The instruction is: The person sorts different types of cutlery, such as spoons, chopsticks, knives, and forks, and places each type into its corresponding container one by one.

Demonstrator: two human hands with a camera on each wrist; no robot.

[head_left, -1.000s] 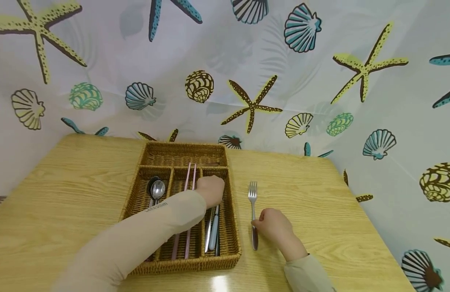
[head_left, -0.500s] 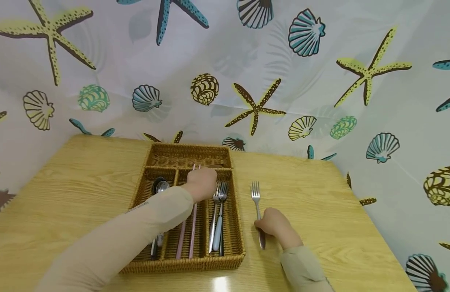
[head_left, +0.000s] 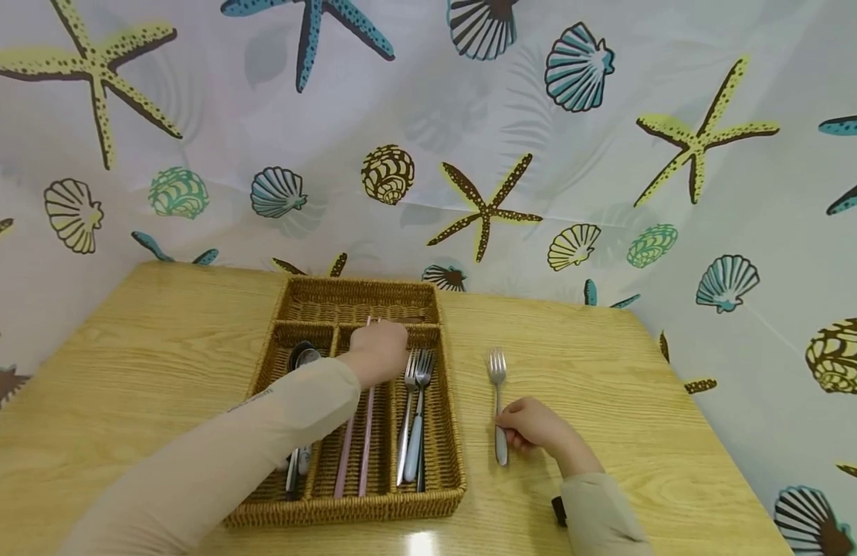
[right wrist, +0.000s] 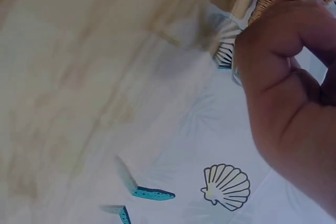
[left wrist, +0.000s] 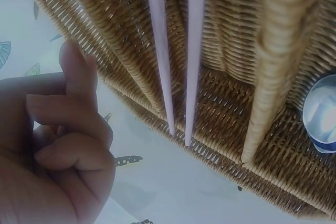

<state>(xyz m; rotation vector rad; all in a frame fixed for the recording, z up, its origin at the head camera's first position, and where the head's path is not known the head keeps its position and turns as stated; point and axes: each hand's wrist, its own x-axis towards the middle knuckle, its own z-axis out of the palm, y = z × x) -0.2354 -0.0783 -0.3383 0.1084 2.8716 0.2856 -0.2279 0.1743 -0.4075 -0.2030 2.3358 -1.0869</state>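
My right hand [head_left: 536,426] pinches the handle of a silver fork [head_left: 497,374] on the wooden table, right of a woven cutlery basket [head_left: 421,502]. Its tines point away from me. In the right wrist view, the curled fingers [right wrist: 283,77] hide most of the fork. Over the basket hovers my left hand [head_left: 378,354], fingers loosely curled around nothing, as the left wrist view shows. Pink chopsticks [head_left: 368,444] lie below and beside it in the middle compartment. Several forks [head_left: 412,432], one with a pale blue handle, fill the right compartment.
Spoons [head_left: 306,357] lie in the basket's left compartment, partly covered by my left sleeve [head_left: 262,432]. A dark, slim object [head_left: 409,320] shows in the back compartment. Behind the wooden table [head_left: 574,347] hangs a white cloth [head_left: 401,93] printed with shells and starfish.
My left hand has shifted left from above the right compartment, baring the fork heads there. The right hand has moved slightly right with the fork, now held more upright in view.
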